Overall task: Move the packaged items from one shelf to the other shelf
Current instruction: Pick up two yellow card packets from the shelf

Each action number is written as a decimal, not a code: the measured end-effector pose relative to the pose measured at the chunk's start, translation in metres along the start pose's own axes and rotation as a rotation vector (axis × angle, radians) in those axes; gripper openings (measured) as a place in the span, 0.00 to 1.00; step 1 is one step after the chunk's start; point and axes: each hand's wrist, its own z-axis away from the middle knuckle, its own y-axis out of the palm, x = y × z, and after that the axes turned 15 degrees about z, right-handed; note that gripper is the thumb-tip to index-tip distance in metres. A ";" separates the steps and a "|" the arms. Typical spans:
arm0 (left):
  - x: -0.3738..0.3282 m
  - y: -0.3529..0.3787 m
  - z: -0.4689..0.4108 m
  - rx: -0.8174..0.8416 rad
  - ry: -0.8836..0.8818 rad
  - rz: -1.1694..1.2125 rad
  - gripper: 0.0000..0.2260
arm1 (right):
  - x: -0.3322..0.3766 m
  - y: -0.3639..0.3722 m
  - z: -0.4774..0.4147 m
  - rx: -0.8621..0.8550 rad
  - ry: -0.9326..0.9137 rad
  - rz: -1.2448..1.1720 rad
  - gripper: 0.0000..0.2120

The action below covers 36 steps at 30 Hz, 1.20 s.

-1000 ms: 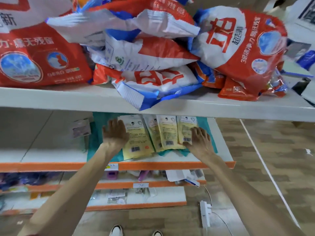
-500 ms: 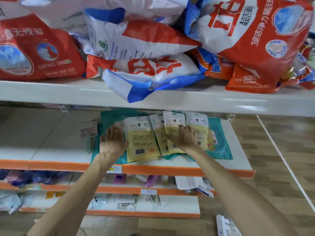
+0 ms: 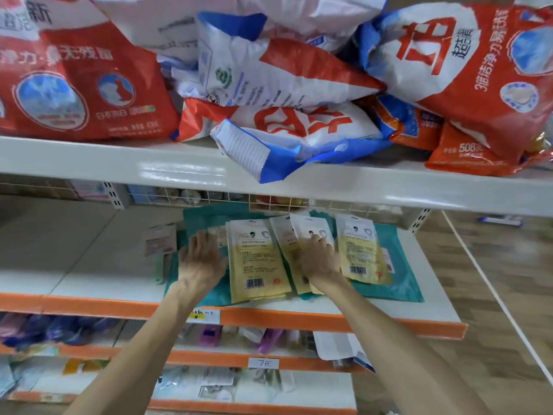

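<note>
Several flat yellow-and-white packets lie fanned out on teal packets (image 3: 401,265) on the middle shelf (image 3: 74,265). My left hand (image 3: 202,260) rests flat, fingers straight, on the teal packets just left of the leftmost yellow packet (image 3: 257,262). My right hand (image 3: 318,259) lies over the overlapping middle packets, its fingers curled onto the middle yellow packet (image 3: 308,227). Another yellow packet (image 3: 360,250) lies free to the right of that hand.
The upper shelf (image 3: 149,166) is piled with large red, white and blue detergent bags (image 3: 284,85); one hangs over its front edge. A small pink card (image 3: 160,239) lies left of my left hand. Lower shelves (image 3: 209,359) hold small goods. Wooden floor is at right.
My right hand moved left from the rightmost yellow packet onto the middle ones and curled its fingers. My left hand stayed on the teal packets. The view came closer.
</note>
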 end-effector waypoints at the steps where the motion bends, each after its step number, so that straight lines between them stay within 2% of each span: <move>1: -0.005 0.002 -0.001 -0.001 0.016 0.027 0.23 | -0.001 -0.003 0.001 0.013 -0.026 0.009 0.16; 3: -0.014 0.004 -0.002 0.001 0.041 0.065 0.22 | -0.003 -0.009 0.005 0.014 -0.062 -0.016 0.12; 5: -0.022 0.005 -0.003 0.024 0.062 0.055 0.23 | -0.007 -0.020 0.008 -0.004 -0.052 -0.091 0.13; 9: -0.031 0.002 -0.007 0.060 0.066 0.023 0.21 | -0.021 -0.050 0.003 -0.079 0.024 -0.171 0.12; 13: -0.046 -0.001 -0.006 0.124 0.001 0.003 0.22 | -0.045 -0.068 -0.002 -0.099 0.137 -0.403 0.10; 16: -0.058 0.004 -0.003 0.172 -0.087 0.046 0.28 | -0.060 -0.060 0.009 -0.030 0.256 -0.474 0.14; 20: -0.065 0.022 -0.005 0.196 -0.177 -0.027 0.39 | -0.078 -0.024 0.019 0.087 0.340 -0.437 0.07; 24: -0.069 0.037 -0.011 0.145 -0.284 -0.064 0.44 | -0.084 0.001 0.022 0.131 0.340 -0.501 0.20; 27: -0.074 0.047 -0.016 0.120 -0.300 -0.062 0.42 | -0.081 0.008 0.021 0.129 0.368 -0.507 0.23; 31: -0.078 0.053 -0.020 0.110 -0.326 0.074 0.34 | -0.081 0.017 0.023 0.112 0.374 -0.511 0.16; 36: -0.071 0.028 -0.026 0.035 -0.140 0.364 0.16 | -0.084 0.013 0.022 0.131 0.352 -0.472 0.09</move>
